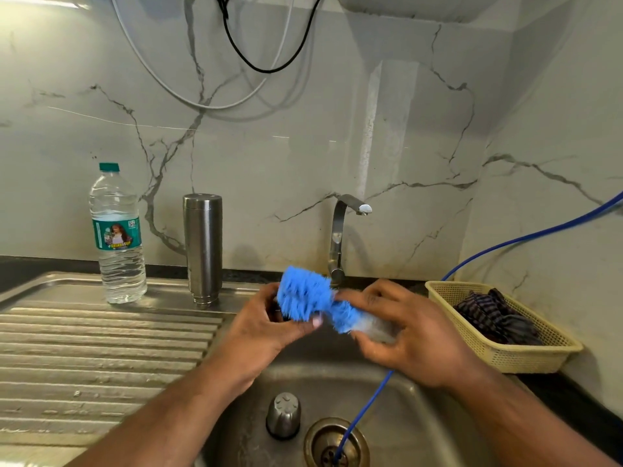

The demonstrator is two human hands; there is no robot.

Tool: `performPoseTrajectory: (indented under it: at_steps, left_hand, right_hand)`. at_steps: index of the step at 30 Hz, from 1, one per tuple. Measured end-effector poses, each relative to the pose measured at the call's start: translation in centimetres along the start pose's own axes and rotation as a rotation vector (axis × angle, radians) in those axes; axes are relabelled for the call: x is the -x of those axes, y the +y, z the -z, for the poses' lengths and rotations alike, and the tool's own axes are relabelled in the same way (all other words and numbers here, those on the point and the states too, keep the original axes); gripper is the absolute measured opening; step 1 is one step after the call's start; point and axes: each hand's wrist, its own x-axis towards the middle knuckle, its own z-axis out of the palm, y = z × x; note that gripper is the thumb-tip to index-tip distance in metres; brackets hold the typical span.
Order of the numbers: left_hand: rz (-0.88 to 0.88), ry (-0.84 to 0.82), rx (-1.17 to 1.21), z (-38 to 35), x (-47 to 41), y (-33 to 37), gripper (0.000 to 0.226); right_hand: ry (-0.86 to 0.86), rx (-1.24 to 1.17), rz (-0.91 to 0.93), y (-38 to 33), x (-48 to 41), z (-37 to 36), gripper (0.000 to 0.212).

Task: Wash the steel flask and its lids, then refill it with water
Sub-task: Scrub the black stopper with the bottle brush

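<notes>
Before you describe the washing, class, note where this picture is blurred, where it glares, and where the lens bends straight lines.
Head view: the brush and the right hand gripping it are motion-smeared, the flask is sharp; head view: glare whitens the wall's top left corner; head view: the bottle looks tilted, likely the wide lens; the lid in the left hand is mostly hidden.

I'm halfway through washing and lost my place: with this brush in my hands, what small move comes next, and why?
Probably twist the blue brush in your right hand against the dark piece your left hand grips: the bristles touch it. It is mostly hidden, perhaps a lid. The steel cap in the sink can follow.
</notes>
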Motion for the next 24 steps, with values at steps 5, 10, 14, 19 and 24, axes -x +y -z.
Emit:
performPoseTrajectory:
  at_steps: [5, 10, 14, 19, 24]
  left_hand:
    - [-0.040, -0.012, -0.184, 0.57, -0.12, -0.51, 0.060]
    - [-0.021, -0.036, -0.239, 0.29, 0.00, -0.48, 0.039]
    - [-0.034, -0.023, -0.218, 0.21, -0.07, -0.47, 0.045]
    - [-0.031, -0.021, -0.221, 0.15, -0.01, -0.62, 0.044]
    - [-0.022, -0.034, -0.242, 0.17, -0.10, -0.57, 0.041]
  right_hand:
    - [0.033, 0.136, -0.142, 0.96, 0.07, -0.23, 0.058]
    - [-0.066, 0.070, -0.068, 0.44, 0.09, -0.79, 0.058]
    - [-0.018, 0.007, -0.117, 1.07, 0.06, -0.79, 0.058]
    - [0.004, 0.036, -0.142, 0.77, -0.21, -1.04, 0.059]
    - [-0.056, -0.052, -0.085, 1.04, -0.09, -1.05, 0.061]
